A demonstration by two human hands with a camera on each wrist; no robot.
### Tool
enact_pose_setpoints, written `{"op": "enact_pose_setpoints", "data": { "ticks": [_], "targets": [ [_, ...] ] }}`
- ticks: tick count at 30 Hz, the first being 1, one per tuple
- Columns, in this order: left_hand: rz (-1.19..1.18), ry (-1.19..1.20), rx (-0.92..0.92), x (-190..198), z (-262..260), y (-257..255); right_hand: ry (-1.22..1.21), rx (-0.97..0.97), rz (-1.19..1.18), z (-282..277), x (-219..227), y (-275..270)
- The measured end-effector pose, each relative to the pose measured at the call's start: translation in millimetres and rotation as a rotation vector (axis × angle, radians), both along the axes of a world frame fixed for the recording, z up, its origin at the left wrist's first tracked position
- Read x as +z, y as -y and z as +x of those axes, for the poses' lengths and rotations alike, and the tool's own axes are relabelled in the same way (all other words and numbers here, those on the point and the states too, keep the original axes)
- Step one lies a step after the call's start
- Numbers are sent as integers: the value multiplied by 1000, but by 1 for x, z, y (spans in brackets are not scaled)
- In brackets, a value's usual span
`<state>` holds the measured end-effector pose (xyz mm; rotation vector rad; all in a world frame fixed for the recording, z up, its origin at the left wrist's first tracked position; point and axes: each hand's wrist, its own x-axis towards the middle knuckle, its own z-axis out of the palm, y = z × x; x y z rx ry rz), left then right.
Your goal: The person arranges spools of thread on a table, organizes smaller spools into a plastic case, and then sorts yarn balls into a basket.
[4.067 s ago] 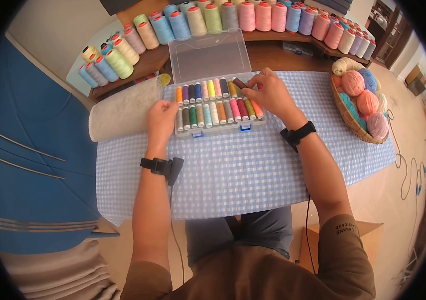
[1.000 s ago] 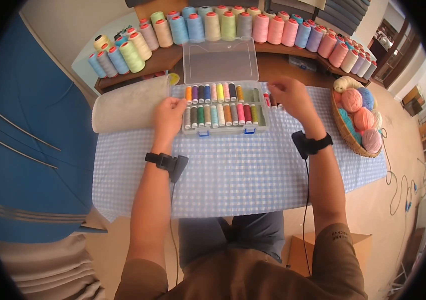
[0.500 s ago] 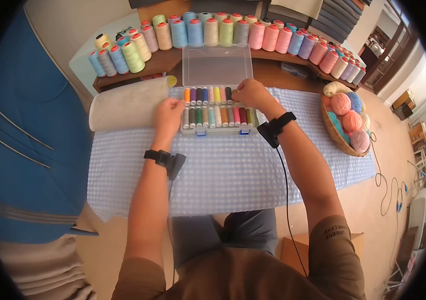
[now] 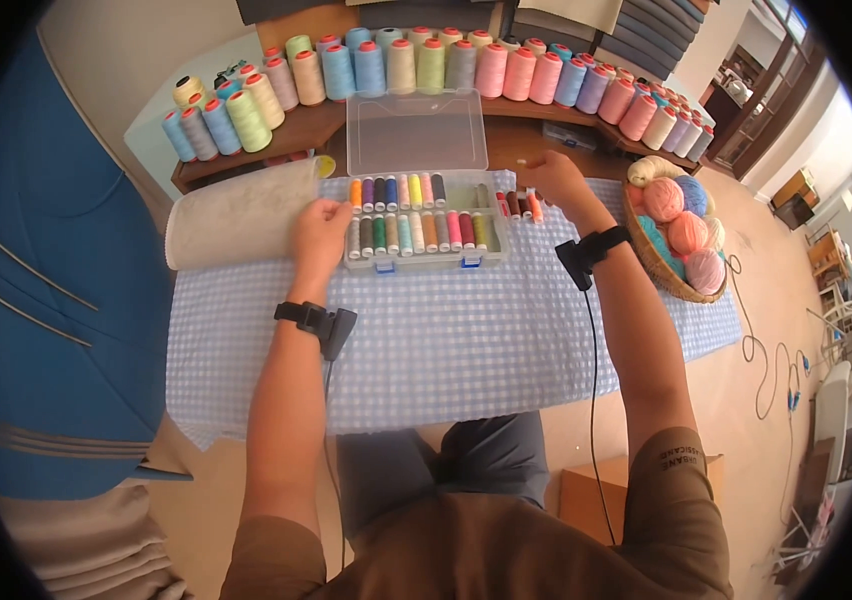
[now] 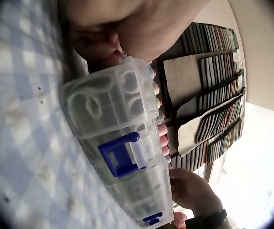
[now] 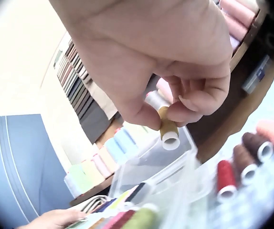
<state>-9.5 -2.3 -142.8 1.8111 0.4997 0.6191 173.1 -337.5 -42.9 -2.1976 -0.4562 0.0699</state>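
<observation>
In the head view a clear plastic box (image 4: 416, 263) stands with its lid up, two rows of small thread spools (image 4: 416, 232) inside. My left hand (image 4: 321, 235) grips the box's left end; up close in the left wrist view, its curled fingers sit at the box corner. Beyond the box's right end is my right hand (image 4: 561, 185). Between thumb and fingers it pinches a mustard-yellow thread spool (image 6: 168, 128), held in the air with the white end tilted down. Below it, a red spool (image 6: 226, 179), brown ones and an orange-pink one (image 6: 273, 133) lie side by side on the cloth.
A checked cloth (image 4: 446, 340) covers the table. Left of the box lies a rolled beige fabric (image 4: 236, 220). A basket (image 4: 681, 285) of yarn balls stands at the right. Large thread cones (image 4: 431, 68) line the curved shelf behind the raised lid (image 4: 416, 135).
Half a second ago my right hand was at the box's back row; it has moved right with the mustard spool. Over the earlier frames spools left the box's right end. The left hand stays put.
</observation>
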Motion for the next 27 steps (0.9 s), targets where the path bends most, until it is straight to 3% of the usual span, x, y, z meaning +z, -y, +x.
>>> {"op": "enact_pose_setpoints", "data": {
  "ticks": [3,6,9,12,15,18,22,27],
  "targets": [
    [-34,-2,-3,7,-4,3,-198,86,-128,4,-11,8],
    [-61,-1,-4,11,-7,7,-196,90,-196,-4,-15,0],
    [-13,-16,2,11,-6,5,-25,-97,-141,-13,-15,-6],
    [13,-18,9,9,-6,5,82,-89,-93,-27,0,-18],
    [18,-33,3,12,-7,6,231,105,-58,-46,8,-33],
    [18,-35,9,14,-8,7,320,224,-336,-70,12,-45],
    [24,-36,11,15,-9,8,312,169,-748,-104,26,-51],
    [30,-36,9,18,-9,10,215,147,-717,-108,21,-48]
  ]
}}
